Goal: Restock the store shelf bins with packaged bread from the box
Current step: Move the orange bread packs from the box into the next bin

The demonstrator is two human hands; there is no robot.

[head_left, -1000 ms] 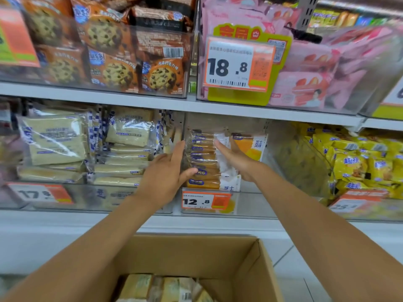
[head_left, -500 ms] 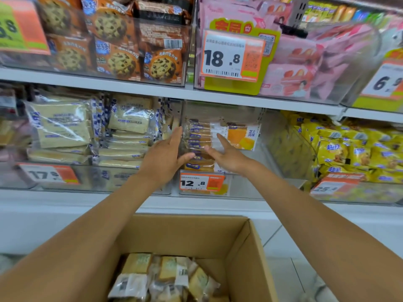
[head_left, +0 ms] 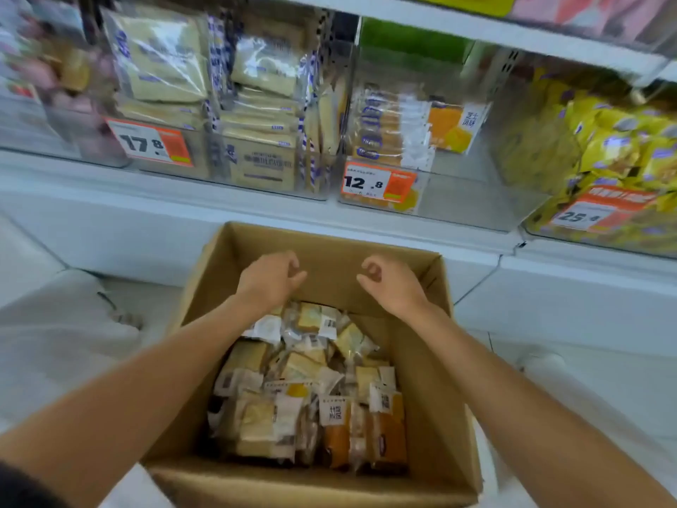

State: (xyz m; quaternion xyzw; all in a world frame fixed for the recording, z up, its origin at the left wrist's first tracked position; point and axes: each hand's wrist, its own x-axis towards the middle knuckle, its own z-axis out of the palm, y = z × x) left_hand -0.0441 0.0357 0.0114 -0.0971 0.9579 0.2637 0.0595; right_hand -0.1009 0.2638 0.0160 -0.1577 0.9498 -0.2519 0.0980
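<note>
So the cardboard box (head_left: 331,247) is right at the person's feet, and it's still pretty loaded: a loose heap of bread packs (head_left: 304,379), mostly pale sliced stuff in clear wrap, plus a few orange cheese-flavour packs (head_left: 366,434) at the near right corner.

What's new: half a second ago both hands were up in the shelf bin squaring off the stack, and now they've dropped back down over the far end of the box. The left hand (head_left: 269,284) and right hand (head_left: 388,287) both hang above the packs, fingers loosely curled and holding nothing. The right thumb and forefinger nearly meet in a little loop, but there's nothing in it. The camera has tipped down with them too, so the box fills the view where before you only caught its top edge.

Further back, the clear bin (head_left: 458,192) with the 12.8 price tag (head_left: 377,183) has a tidy stack of orange-label packs (head_left: 388,130) on its left side, and there looks to be spare room on the right. The bin to its left, behind the 17.8 tag (head_left: 150,143), looks stuffed already, and the yellow bags (head_left: 615,141) off to the right aren't part of this.

My read: that placing round is done and this is the reach for the next grab. Plenty left to move.
</note>
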